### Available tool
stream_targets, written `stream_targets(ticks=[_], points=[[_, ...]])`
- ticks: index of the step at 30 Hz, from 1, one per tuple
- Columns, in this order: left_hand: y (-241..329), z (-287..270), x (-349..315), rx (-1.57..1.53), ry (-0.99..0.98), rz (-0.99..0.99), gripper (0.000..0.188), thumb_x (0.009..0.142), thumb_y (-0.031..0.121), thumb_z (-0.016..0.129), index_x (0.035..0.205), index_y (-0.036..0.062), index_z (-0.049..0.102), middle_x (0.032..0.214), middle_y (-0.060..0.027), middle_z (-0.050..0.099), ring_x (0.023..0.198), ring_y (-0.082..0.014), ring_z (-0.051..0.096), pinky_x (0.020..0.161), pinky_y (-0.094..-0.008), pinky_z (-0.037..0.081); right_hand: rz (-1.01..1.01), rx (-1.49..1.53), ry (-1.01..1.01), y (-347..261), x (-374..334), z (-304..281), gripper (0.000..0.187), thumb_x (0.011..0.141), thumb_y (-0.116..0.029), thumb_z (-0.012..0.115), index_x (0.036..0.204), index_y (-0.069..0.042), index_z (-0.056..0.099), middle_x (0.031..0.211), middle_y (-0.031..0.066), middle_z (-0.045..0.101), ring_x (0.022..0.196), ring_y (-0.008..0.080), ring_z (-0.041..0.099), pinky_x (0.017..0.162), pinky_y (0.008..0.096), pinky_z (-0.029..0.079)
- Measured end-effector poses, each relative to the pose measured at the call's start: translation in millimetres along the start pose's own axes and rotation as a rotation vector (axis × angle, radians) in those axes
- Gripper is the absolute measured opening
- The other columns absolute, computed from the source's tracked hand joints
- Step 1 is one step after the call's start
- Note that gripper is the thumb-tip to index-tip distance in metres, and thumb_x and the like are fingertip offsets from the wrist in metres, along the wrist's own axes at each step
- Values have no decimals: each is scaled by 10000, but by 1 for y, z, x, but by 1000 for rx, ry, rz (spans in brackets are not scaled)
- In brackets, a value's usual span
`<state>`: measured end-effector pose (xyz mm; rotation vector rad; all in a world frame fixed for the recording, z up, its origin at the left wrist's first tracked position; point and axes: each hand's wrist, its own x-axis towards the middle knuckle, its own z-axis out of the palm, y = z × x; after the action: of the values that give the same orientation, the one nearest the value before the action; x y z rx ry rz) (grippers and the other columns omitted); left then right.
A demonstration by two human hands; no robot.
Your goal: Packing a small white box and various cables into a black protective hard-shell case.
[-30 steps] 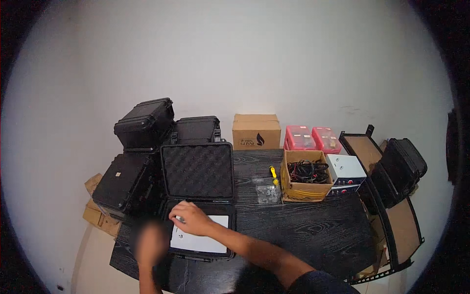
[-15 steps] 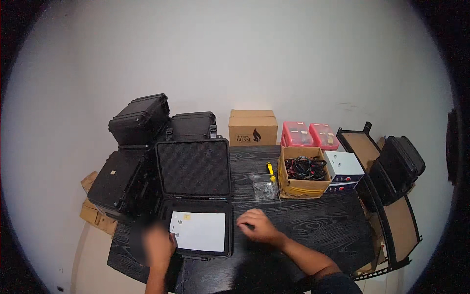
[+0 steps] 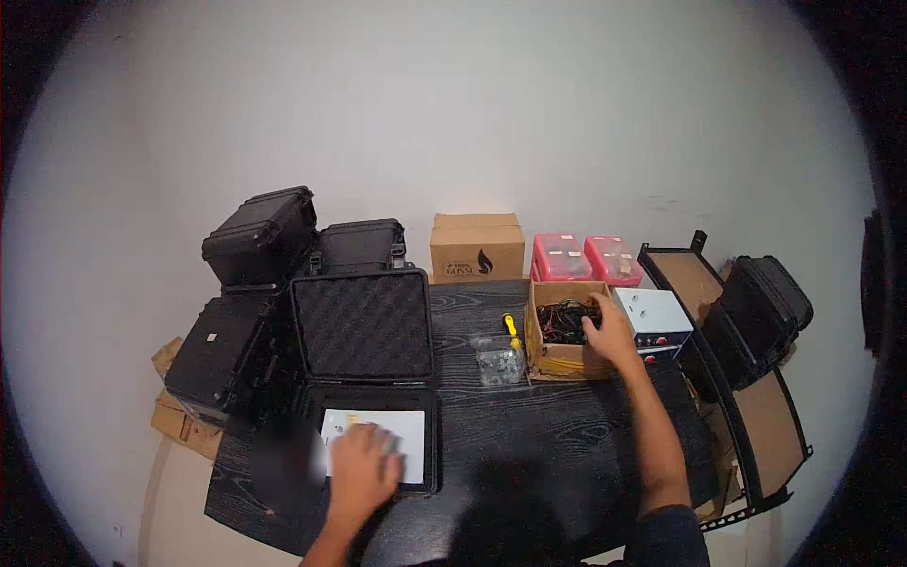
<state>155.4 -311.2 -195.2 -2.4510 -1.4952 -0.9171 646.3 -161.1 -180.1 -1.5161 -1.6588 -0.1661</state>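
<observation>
I see a flat white panel at the lower left of the frame, rectangular, partly covered, lying inside an open black case whose raised lid has dark bumpy foam. Over it I have the left hand, its fingers bent and blurred; I can't tell whether they grip anything. Right of centre, the right hand, thumb and fingers parted, reaches into a cardboard box of dark tangled cables; contact is unclear.

bare left hand: palm down, fingers blurred
bare right hand: thumb apart from fingers
dark-sleeved right arm: stretched forward
</observation>
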Motion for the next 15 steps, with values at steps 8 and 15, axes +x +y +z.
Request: stream_targets(ticks=[8,15], points=[[90,74,-16,-439,-328,548,251,888,253,721,1068,77,718,1247,-122,647,1198,-307,605,949,-464,479,84,-124,-306,33,40,24,369,906,-140,713,1251,-18,675,1063,224,737,1028,388,709,924,439,557],[117,132,-11,-601,-417,718,297,946,281,683,1195,119,672,1384,-112,599,1303,-327,561,1045,-520,422,242,197,-320,37,59,18,206,979,-121,646,1116,19,710,999,177,752,979,235,720,864,375,562]])
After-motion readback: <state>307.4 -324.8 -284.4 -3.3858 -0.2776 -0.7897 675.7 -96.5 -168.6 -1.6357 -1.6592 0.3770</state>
